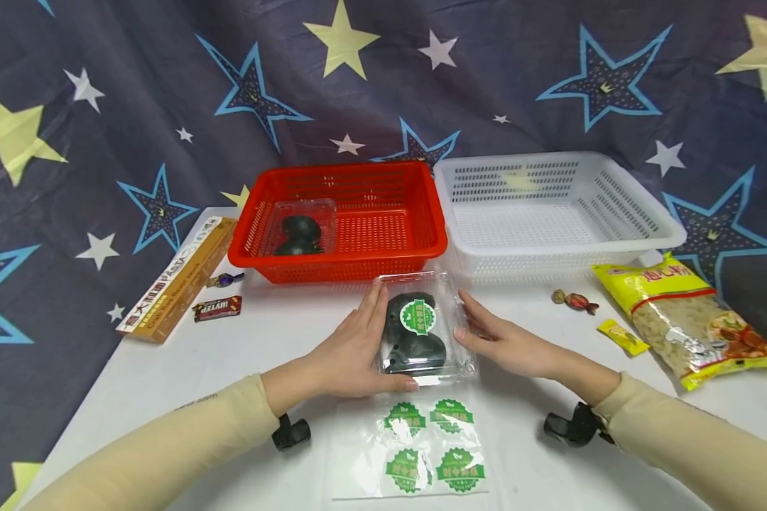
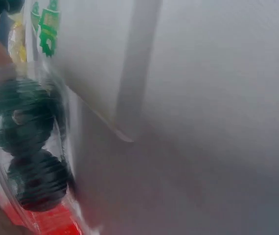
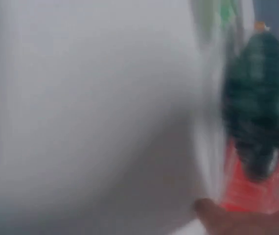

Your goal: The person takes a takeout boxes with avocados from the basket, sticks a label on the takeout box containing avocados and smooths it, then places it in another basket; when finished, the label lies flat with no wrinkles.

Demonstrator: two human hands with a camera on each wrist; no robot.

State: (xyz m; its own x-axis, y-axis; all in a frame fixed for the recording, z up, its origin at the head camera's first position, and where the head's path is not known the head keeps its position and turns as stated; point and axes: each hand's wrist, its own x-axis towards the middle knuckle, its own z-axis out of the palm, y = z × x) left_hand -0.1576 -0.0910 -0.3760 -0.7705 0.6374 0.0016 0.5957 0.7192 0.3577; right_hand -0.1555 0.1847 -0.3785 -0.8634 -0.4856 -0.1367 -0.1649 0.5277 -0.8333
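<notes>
A clear plastic box (image 1: 450, 358) with dark green, rounded produce (image 1: 415, 351) inside sits in front of me, a round green-and-white sticker (image 1: 418, 317) on its lid. My left hand (image 1: 358, 348) lies along its left side, fingers stretched toward the far corner and thumb at the near edge. From the right, my right hand (image 1: 508, 341) touches the side with extended fingers and thumb. Just nearer than the box is a sheet of green stickers (image 1: 431, 451). Through the box (image 2: 63, 147), the left wrist view shows red behind; the right wrist view is blurred.
Behind stand a red basket (image 1: 351, 268) holding another clear box (image 1: 326, 213) of dark produce, and a white basket (image 1: 569, 250). A pasta box (image 1: 179, 280) and wrapped sweets (image 1: 217, 308) are at left. At right lie more sweets (image 1: 623, 336) and a yellow food bag (image 1: 690, 323).
</notes>
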